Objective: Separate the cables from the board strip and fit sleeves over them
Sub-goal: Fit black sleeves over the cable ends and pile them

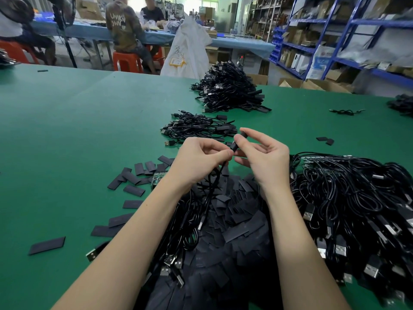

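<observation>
Head view: loose black sleeves (134, 179) lie scattered left of centre on the green desk (67, 130). Above them the left hand (201, 157) pinches a black cable (212, 193) that hangs down to the sleeve heap. Touching it, the right hand (263, 153) pinches a sleeve (234, 146) at the cable's end. Bundled cables (357, 198) crowd the desk's right edge.

Black cable (214, 186) hangs, black sleeve (235, 145) over its top end.

Both forearms raised, left hand (202, 159) and right hand (264, 157) fingertips pinched together.
</observation>
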`<act>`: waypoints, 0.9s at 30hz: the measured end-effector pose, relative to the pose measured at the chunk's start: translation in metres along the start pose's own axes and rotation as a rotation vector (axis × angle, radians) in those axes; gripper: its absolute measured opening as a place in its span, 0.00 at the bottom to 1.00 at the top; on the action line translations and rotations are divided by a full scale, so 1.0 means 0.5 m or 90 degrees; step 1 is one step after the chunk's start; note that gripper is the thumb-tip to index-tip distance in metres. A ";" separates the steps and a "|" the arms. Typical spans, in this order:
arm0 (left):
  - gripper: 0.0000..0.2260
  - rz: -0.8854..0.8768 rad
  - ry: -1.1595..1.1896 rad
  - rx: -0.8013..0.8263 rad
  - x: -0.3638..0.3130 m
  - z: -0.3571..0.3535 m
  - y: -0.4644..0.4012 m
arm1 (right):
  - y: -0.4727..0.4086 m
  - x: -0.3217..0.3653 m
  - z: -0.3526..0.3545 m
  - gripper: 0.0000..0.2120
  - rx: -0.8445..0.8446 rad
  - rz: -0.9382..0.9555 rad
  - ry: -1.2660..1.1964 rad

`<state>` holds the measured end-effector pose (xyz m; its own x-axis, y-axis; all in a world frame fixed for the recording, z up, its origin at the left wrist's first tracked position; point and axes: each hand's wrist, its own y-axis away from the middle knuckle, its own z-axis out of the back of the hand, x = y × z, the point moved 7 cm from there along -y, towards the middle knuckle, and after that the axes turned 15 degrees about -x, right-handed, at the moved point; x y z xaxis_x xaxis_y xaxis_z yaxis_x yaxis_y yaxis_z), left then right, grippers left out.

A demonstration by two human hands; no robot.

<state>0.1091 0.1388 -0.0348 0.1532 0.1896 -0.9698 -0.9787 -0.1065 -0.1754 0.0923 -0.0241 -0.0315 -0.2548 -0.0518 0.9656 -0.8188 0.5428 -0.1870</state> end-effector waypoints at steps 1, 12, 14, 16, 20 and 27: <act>0.02 -0.004 -0.005 -0.002 0.000 0.001 0.000 | 0.001 -0.002 0.000 0.09 -0.004 -0.001 0.003; 0.02 -0.037 -0.028 -0.034 -0.007 0.008 0.000 | 0.005 -0.012 -0.011 0.13 -0.048 0.014 0.013; 0.02 -0.040 -0.027 -0.039 -0.007 0.008 0.000 | 0.006 -0.013 -0.011 0.13 -0.048 0.016 0.006; 0.02 -0.041 -0.025 -0.042 -0.006 0.007 0.000 | 0.007 -0.013 -0.012 0.13 -0.049 0.028 0.006; 0.02 -0.028 -0.014 -0.035 -0.002 0.006 0.000 | 0.008 -0.009 -0.015 0.13 -0.071 0.075 0.031; 0.02 -0.022 -0.015 -0.025 0.002 0.004 0.000 | 0.011 -0.001 -0.013 0.16 -0.072 0.131 0.060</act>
<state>0.1092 0.1412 -0.0356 0.1831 0.2165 -0.9590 -0.9668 -0.1372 -0.2156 0.0913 -0.0158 -0.0316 -0.3560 0.1451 0.9232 -0.6903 0.6250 -0.3644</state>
